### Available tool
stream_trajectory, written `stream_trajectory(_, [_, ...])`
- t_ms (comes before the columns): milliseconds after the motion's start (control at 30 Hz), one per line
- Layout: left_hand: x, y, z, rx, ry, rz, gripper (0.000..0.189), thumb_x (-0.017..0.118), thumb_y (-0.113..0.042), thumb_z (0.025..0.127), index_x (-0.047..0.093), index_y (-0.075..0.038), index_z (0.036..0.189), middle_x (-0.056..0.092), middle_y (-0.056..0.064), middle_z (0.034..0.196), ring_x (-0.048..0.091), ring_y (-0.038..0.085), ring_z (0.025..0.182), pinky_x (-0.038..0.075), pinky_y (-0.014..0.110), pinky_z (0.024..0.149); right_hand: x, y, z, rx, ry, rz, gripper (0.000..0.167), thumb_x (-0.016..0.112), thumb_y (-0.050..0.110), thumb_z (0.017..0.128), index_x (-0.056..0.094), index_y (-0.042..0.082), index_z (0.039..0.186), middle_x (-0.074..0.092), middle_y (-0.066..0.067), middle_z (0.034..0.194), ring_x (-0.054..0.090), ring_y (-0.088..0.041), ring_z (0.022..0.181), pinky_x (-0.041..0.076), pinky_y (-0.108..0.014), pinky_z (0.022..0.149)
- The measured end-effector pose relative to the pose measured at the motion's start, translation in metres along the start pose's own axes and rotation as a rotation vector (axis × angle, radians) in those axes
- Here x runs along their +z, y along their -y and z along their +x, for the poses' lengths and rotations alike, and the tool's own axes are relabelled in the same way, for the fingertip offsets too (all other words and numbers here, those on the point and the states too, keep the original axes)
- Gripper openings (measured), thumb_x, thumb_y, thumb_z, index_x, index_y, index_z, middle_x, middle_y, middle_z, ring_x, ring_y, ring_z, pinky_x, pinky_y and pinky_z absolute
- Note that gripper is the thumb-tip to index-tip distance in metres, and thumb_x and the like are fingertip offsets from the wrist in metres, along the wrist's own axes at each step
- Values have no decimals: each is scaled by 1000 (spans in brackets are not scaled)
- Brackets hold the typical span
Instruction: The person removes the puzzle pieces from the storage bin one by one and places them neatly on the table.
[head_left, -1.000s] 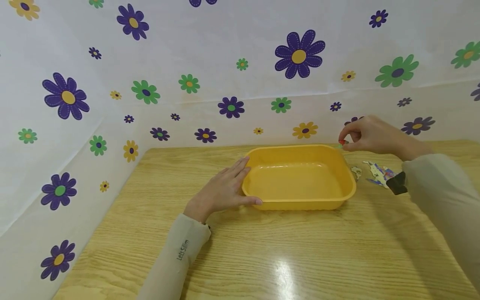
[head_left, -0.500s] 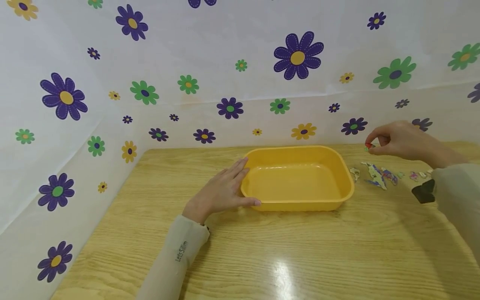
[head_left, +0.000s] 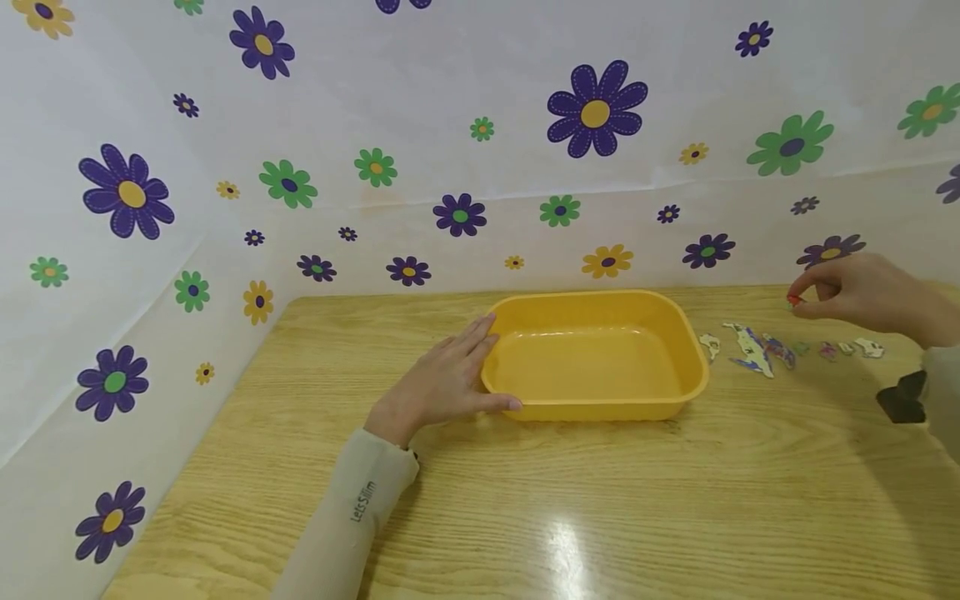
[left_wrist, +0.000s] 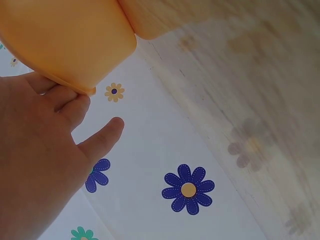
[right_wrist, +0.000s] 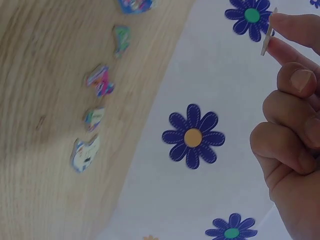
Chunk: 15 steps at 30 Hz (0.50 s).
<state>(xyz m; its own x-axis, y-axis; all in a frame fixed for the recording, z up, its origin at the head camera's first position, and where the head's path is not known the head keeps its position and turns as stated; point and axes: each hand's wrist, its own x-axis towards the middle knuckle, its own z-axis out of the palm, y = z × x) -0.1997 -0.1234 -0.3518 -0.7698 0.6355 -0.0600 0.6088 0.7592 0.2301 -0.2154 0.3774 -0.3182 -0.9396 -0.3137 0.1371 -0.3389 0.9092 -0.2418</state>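
Observation:
My left hand (head_left: 438, 383) rests against the left end of a yellow plastic tub (head_left: 596, 411), its fingers along the rim and its thumb near the front corner. The left wrist view shows those fingers at the rim of the tub (left_wrist: 75, 45). At the right, my right hand (head_left: 870, 296) pinches a small red and green flat piece (head_left: 795, 301) between thumb and forefinger, above the table. Seen edge-on in the right wrist view, this piece (right_wrist: 269, 35) is thin and pale-edged. Inside the tub only its bare floor shows.
Several flat, irregular colourful pieces lie in a row right of the tub, among them a larger white and blue one (head_left: 752, 350) and a white one (head_left: 870, 347) at the far end. A flower-printed sheet (head_left: 420, 100) hangs behind the wooden table (head_left: 600, 517).
My right hand has moved right, away from the tub's back right corner, still pinching the small piece. More pieces in the row are uncovered. My left hand has stayed at the tub.

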Motion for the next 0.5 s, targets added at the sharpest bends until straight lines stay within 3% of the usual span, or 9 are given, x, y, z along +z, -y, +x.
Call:
stream_trajectory(200, [0,0,1,5,-7,7,102,60,-67,92,21,-1,160,1,11,169,7,26,155,19,51,121,1,-12,-8,24,-8,-31,14,74,3,85,72,-9,93,40,2,63,31,-8,52,27,-28,52])
stream_trajectory(500, [0,0,1,6,-10,8,103,60,-67,92,22,0,160,2,12,169,8,26,155,19,50,121,-1,-27,-20,91,47,-87,18,73,5,86,69,-12,91,41,1,64,35,-12,55,30,-29,53])
